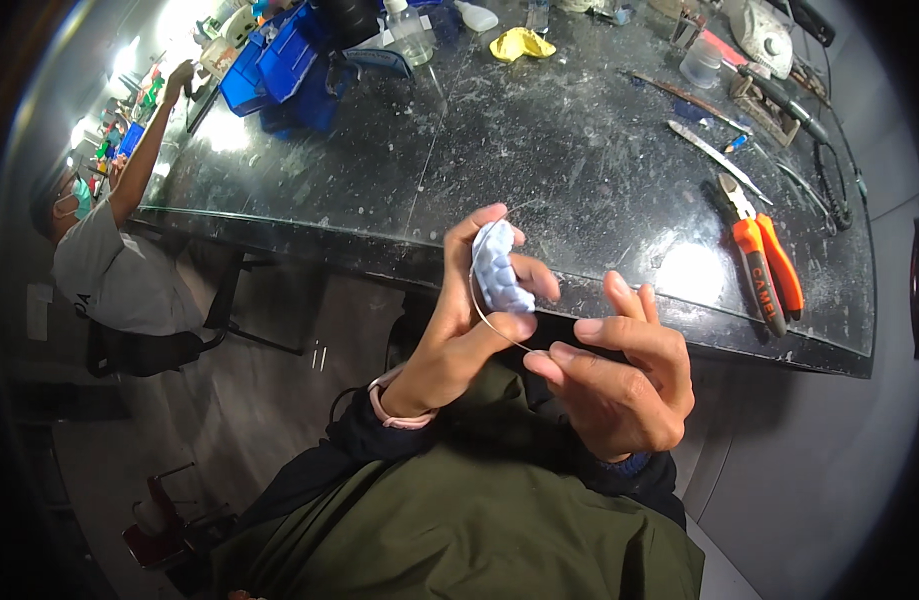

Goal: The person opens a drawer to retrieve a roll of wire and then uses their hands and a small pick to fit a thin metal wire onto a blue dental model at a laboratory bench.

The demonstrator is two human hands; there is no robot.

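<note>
A pale blue dental cast with a row of moulded teeth sits between the thumb and fingers of my left hand. Along its left side curves a thin metal wire, whose upper end sticks out past my left fingertips. The lower end of that wire is pinched between the thumb and index finger of my right hand; my other right fingers are loosely bent. Both hands are just in front of the table's near edge, above my lap. How closely the wire touches the cast I cannot tell.
On the dark table to the right lie orange-handled cutting pliers and a metal knife-like tool. Farther back are a yellow piece, a clear bottle and blue bins. At left sits another person.
</note>
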